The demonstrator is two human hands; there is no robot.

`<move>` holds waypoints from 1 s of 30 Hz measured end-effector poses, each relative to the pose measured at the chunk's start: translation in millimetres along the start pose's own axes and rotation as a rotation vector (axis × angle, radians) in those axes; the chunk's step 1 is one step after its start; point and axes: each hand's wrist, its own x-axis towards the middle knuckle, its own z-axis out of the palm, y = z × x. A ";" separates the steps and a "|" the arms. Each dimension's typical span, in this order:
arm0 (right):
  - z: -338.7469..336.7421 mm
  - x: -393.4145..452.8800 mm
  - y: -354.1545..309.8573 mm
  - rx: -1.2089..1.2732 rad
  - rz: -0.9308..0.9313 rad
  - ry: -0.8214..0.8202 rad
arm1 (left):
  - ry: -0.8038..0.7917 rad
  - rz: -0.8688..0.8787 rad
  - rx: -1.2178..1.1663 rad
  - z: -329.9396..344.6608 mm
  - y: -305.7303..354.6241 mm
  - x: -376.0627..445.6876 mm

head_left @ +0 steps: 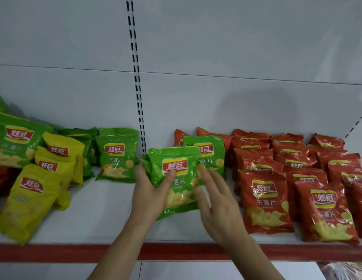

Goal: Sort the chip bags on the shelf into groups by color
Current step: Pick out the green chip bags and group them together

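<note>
A green bag is gripped by the left hand — thumb curled over its front. Just right of it, the right hand is spread, holding nothing. It should be carried leftward, kept flat, to the green group — clear of the red bags.

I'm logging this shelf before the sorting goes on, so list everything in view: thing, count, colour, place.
held chip bag: one, green, shelf middle, in the left hand.
green chip bag behind it: one, green, just left of the red group.
green chip bags at left: several, one much larger at far left; exact count unclear.
yellow chip bags: three showing, left front.
red chip bags: many, overlapping rows at right; count unclear.
shelf: one, white board, red front edge.
slotted upright: one, white, on the back panel.
left hand: grips the held chip bag.
right hand: fingers spread, at the bag's right edge.
</note>
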 end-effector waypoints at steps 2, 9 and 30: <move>-3.6 20.2 12.6 -0.179 0.080 0.111 | 0.040 -0.013 -0.012 -6.5 -3.6 3.2; 14.7 83.9 31.7 -0.641 0.245 -0.139 | 0.083 -0.024 0.009 -17.7 -15.6 1.6; 10.4 29.2 -41.9 0.130 -0.105 0.250 | 0.130 0.038 0.023 -61.8 -15.2 11.6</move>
